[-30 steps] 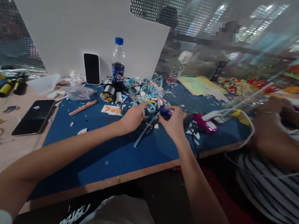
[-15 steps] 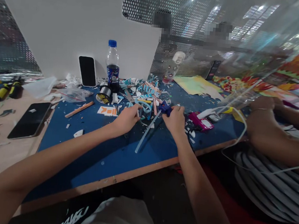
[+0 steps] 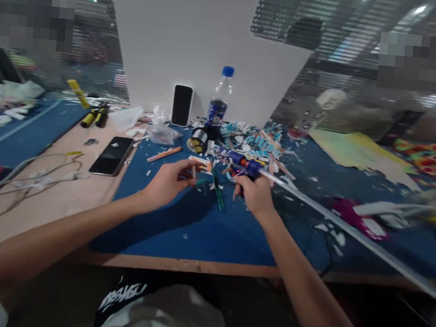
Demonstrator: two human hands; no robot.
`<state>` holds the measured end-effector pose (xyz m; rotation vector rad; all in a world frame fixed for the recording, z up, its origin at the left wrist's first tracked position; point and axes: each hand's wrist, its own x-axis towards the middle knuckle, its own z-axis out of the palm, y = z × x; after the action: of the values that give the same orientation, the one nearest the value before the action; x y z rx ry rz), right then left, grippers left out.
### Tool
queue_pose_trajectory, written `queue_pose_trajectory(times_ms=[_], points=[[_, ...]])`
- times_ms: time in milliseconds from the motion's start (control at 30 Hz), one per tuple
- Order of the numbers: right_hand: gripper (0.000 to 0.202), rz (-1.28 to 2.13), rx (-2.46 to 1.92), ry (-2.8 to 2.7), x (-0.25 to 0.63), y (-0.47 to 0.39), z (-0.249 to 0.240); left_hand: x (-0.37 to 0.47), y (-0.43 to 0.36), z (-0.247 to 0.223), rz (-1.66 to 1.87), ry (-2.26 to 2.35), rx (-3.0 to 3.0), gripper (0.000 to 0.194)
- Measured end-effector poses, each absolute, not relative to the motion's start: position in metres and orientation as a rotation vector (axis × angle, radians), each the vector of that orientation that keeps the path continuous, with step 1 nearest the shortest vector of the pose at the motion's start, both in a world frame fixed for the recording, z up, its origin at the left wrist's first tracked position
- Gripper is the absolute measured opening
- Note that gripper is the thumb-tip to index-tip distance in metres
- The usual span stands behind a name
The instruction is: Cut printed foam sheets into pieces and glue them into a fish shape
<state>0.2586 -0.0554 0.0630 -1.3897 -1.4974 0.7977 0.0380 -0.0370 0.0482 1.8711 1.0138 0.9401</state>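
Observation:
My right hand (image 3: 259,193) is closed around the handle of a blue hot glue gun (image 3: 254,167), whose nozzle end points left over the scraps. A long translucent glue stick (image 3: 321,208) runs out of its back toward the lower right. My left hand (image 3: 166,185) pinches a small white piece (image 3: 193,171), its fingers partly hiding it. Just beyond the left fingertips is a small teal bit; I cannot tell whether they hold it. Between the hands lies a narrow dark green strip (image 3: 218,188) on the blue mat (image 3: 181,236).
Foam scraps (image 3: 261,143) lie heaped behind the hands. A cola bottle (image 3: 219,100), a wire spool (image 3: 197,140) and an upright phone (image 3: 182,105) stand at the back. Another phone (image 3: 112,155) lies left. A magenta device (image 3: 358,216) with a white cable is right.
My view has turned left. The glue gun has swung round, so its glue stick now points right instead of toward me. The green strip between my hands is now exposed.

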Motion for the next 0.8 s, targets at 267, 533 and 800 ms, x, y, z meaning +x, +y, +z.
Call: queue_pose_trajectory(times_ms=[267,533,800], points=[[0.014,1.291,-1.106,-1.292,0.222,-0.034,0.075,-0.013,-0.032,0.027,1.072,1.154,1.790,0.041],[0.037,1.540,-1.029,-1.291,0.210,-0.036,0.069,-0.028,-0.028,0.017,1.125,1.213,1.847,0.042],[0.050,1.206,-1.355,-1.554,0.209,-0.056,0.049,-0.028,-0.036,0.025,1.127,1.199,1.968,0.042]])
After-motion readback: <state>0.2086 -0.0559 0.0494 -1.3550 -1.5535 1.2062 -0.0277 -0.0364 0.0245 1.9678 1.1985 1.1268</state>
